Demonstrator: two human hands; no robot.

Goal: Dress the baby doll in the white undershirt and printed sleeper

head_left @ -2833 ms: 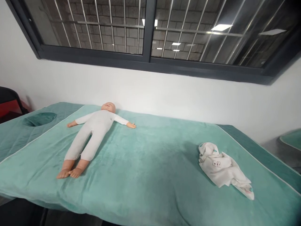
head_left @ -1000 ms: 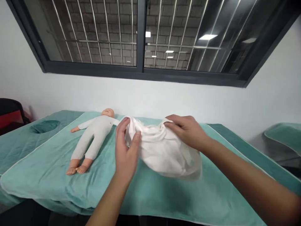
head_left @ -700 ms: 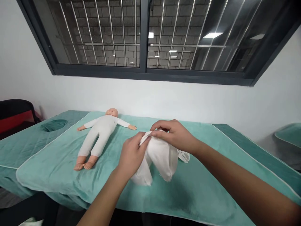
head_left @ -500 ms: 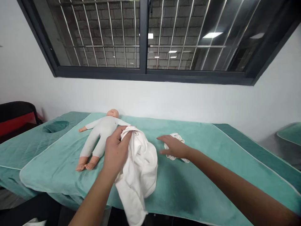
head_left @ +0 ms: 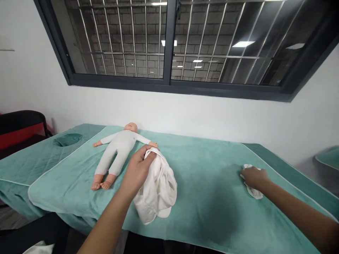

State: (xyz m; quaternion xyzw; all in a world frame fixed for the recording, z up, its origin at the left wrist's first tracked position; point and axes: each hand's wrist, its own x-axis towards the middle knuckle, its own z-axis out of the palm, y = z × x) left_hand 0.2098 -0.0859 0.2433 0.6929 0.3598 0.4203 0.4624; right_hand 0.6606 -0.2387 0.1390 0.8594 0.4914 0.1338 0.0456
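Observation:
My left hand is closed on the top of a white baby garment, which hangs from it over the teal blanket. Far to the right, my right hand rests closed on a small white cloth piece lying on the blanket. A baby doll in a white bodysuit lies on its back at the left, arms spread, just beyond my left hand.
The blanket covers a teal massage bed with a face hole at the left end. A white wall and barred window stand behind. A black and red chair is at far left. Another bed's corner shows at right.
My hands lifted the bundle and split it. The left hand kept the white garment near the doll. The right hand carried the small cloth piece far to the right and set it down.

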